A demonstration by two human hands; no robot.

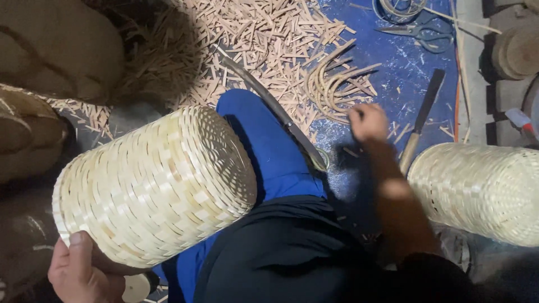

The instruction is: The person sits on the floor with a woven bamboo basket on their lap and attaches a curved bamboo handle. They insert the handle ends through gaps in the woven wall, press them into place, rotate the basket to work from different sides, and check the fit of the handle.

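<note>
A pale woven bamboo basket (154, 185) lies on its side across my lap, its closed end towards my blue-trousered knee (264, 140). My left hand (78, 272) grips its open rim at the lower left. My right hand (368, 120) reaches out to the blue mat (415, 56), fingers curled down among loose bamboo strips; whether it holds a strip I cannot tell. A bundle of curved bamboo strips (337, 81) lies just left of that hand. A long dark blade (275, 109) runs diagonally under my knee.
A second woven basket (480, 188) lies at the right. A wooden-handled knife (421, 120) rests beside it. Scissors (421, 33) lie at the top right. Bamboo offcuts (252, 33) litter the floor. Brown sacks (50, 50) sit at the left, wooden blocks (516, 50) at the far right.
</note>
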